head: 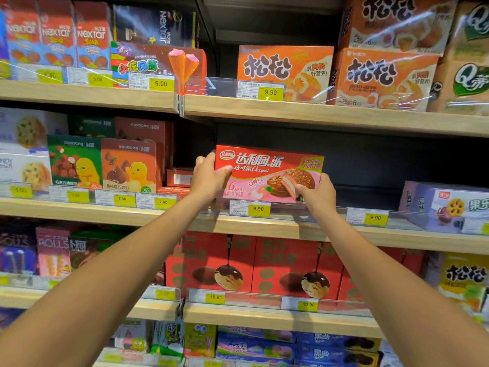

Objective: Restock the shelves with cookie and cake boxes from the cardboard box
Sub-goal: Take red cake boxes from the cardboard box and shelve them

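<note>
Red-and-pink cake box point(267, 173) stands upright at the middle shelf point(264, 227) front. The left grip point(209, 177) clasps its left edge and the right grip point(317, 194) pinches its lower right corner. Placement seems under way; next it likely needs pushing back square, then releasing.
</note>
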A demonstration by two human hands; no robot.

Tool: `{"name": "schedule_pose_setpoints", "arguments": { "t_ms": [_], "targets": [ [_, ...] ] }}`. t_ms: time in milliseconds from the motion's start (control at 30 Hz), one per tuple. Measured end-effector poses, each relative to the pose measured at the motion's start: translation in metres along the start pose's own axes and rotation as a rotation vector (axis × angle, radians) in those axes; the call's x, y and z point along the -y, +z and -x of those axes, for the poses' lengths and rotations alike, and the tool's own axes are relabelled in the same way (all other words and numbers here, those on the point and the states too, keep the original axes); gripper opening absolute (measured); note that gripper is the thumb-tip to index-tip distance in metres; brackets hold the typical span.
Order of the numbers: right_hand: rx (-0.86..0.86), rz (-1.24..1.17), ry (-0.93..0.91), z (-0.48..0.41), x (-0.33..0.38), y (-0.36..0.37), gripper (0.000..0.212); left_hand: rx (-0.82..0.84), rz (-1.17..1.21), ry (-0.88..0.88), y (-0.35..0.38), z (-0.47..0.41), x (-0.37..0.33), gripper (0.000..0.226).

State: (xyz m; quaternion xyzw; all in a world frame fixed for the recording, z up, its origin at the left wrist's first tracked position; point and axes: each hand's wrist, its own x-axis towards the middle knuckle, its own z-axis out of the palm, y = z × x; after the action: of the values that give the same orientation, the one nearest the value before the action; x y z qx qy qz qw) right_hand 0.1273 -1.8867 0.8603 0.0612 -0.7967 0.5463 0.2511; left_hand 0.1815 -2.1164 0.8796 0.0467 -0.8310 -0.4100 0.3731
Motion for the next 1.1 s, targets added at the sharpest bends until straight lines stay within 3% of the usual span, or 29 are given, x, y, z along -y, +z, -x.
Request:
{"name": "schedule_pose_setpoints", "arguments": {
  "t_ms": [300, 500, 667, 867, 1100],
  "targets": [
    [-0.042, 0.221, 0.040, 0.000, -0.006, 0.000, 0.047, 0.019, -0.055, 0.018, 0.012, 0.001, 0.001, 0.035],
    [-0.004, 0.437, -0.030, 0.008, -0.008, 0.008, 0.045, -0.014, -0.597, 0.126, -0.004, 0.004, 0.030, 0.054],
    [-0.013, 0.509, -0.122, 0.014, -0.010, 0.012, 0.047, 0.100, -0.672, 0.109, -0.008, 0.001, 0.041, 0.057],
    [-0.063, 0.497, -0.077, 0.019, -0.004, 0.019, 0.047, 0.059, -0.750, 0.165, -0.011, 0.001, 0.039, 0.054],
    [-0.060, 0.459, -0.075, 0.018, -0.008, 0.021, 0.045, 0.111, -0.754, 0.132, -0.015, -0.006, 0.047, 0.070]
  ]
}}
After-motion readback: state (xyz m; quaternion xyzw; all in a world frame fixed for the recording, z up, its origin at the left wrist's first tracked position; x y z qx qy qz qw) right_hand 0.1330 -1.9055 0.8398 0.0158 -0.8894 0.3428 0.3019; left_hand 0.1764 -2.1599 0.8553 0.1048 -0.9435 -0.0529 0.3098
